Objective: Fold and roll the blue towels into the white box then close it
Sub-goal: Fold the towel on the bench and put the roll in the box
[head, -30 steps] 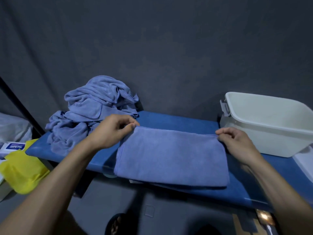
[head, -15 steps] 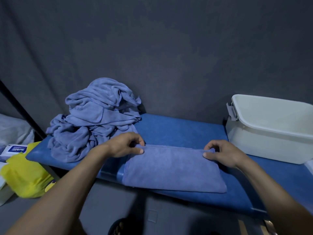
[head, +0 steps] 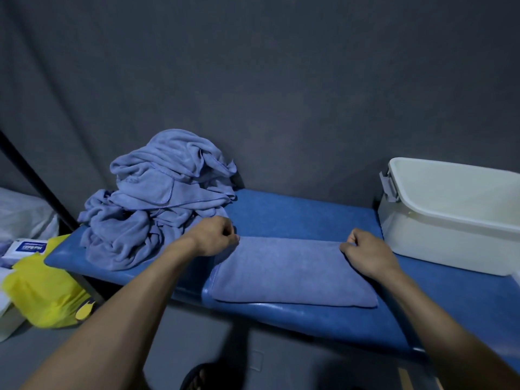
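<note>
Left hand (head: 211,237): fingers curled, pinching the far left corner of the folded pale-blue terry towel (head: 289,273); right hand (head: 365,253): fingers curled likewise, gripping the far right corner of the same towel; both forearms reach in from 6 o'clock. Folded towel lies flat as a long rectangle on the padded blue vinyl bench (head: 304,218); its near edge runs close to the bench's front lip; far edge held between the two hands.

At 10 o'clock from the folded towel: a crumpled heap of pale-blue towels (head: 160,204), unfolded, resting on the left end of the bench, just beside the left hand. At 2 o'clock: open white rectangular plastic box (head: 439,237) with a grey latch (head: 389,187) on its left end, standing on the bench near the right hand, lid off; inside shows only bare white wall from here.

At 8 o'clock, below the bench end: a yellow plastic bag (head: 42,294); beside it a small white-and-blue packet (head: 26,246); print unreadable. Dark grey fabric backdrop (head: 281,94) behind everything.
</note>
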`<control>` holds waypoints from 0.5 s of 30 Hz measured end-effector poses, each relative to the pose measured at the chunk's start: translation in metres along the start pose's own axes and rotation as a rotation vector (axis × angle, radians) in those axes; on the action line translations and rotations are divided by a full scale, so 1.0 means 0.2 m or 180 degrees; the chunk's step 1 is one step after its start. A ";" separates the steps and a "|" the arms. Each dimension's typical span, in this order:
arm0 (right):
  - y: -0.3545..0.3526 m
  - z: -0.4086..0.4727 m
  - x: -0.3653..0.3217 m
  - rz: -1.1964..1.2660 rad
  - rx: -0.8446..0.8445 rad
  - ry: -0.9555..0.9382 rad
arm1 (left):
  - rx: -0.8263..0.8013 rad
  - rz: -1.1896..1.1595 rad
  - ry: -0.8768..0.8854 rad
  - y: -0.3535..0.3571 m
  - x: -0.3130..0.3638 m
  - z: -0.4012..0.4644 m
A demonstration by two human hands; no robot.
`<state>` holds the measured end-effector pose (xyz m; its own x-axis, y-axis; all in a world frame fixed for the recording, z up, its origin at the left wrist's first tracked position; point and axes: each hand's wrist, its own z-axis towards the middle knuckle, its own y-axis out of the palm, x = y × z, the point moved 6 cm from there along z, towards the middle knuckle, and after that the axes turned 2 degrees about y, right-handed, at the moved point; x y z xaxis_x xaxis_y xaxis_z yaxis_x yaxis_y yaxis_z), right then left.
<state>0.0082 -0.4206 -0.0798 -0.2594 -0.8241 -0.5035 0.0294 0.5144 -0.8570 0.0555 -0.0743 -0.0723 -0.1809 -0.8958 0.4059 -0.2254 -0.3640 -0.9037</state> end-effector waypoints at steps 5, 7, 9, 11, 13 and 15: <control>-0.02 0.03 0.03 0.0654 -0.0112 0.0069 | -0.0190 -0.0175 0.0338 0.00 0.02 -0.04; -0.03 0.02 0.04 0.1284 -0.0420 0.0266 | -0.0280 -0.0203 0.0418 -0.01 0.00 -0.08; -0.04 -0.01 0.04 0.1665 -0.0789 0.0448 | -0.0363 -0.0139 0.0468 -0.03 -0.02 -0.10; -0.06 -0.05 0.02 0.1796 -0.1040 0.0474 | -0.0464 -0.0192 0.0497 -0.04 -0.03 -0.13; -0.07 -0.05 0.01 0.1872 -0.1021 0.0457 | -0.0598 -0.0295 0.0476 -0.05 -0.03 -0.16; -0.11 -0.04 0.00 0.1721 -0.0695 0.0369 | -0.0763 -0.0357 0.0434 -0.05 -0.04 -0.20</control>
<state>0.0007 -0.4290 -0.0605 -0.3669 -0.4067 -0.8366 -0.0093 0.9009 -0.4339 0.0209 -0.0534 -0.0605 -0.2655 -0.8050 0.5306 -0.4679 -0.3736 -0.8009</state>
